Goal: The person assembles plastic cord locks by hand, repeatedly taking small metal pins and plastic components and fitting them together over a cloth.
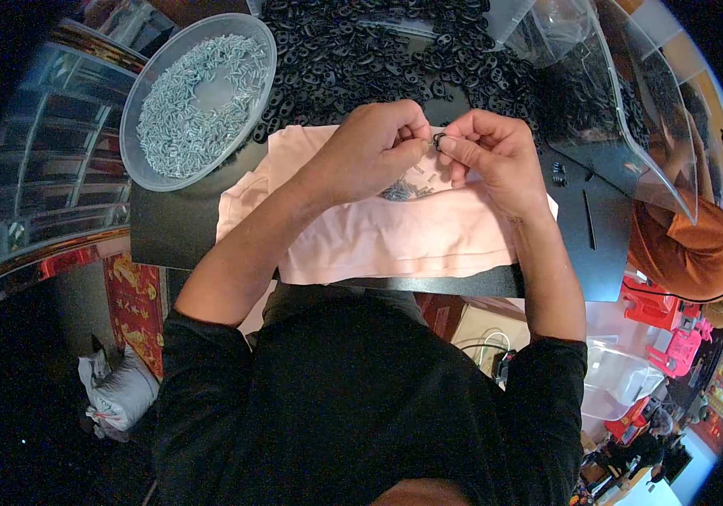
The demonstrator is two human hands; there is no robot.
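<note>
Above a pale pink cloth (395,240), my two hands meet. My right hand (500,156) pinches a small black plastic piece (439,142) between thumb and fingers. My left hand (378,148) is closed in a pinch right beside that piece; whatever sits between its fingertips is too small to make out. Below the fingers, a little heap of small dark metal parts (403,192) lies on the cloth, partly hidden by a fold and my left hand. Behind my hands spreads a large pile of black plastic pieces (361,72), many of them with two holes.
A round clear tub (131,143) of small silvery metal parts stands at the left. Clear plastic sheeting (631,110) rises at the right. A thin black rod (589,219) and a few small springs (559,174) lie on the dark table (172,223). Another person in orange (686,249) sits at the right.
</note>
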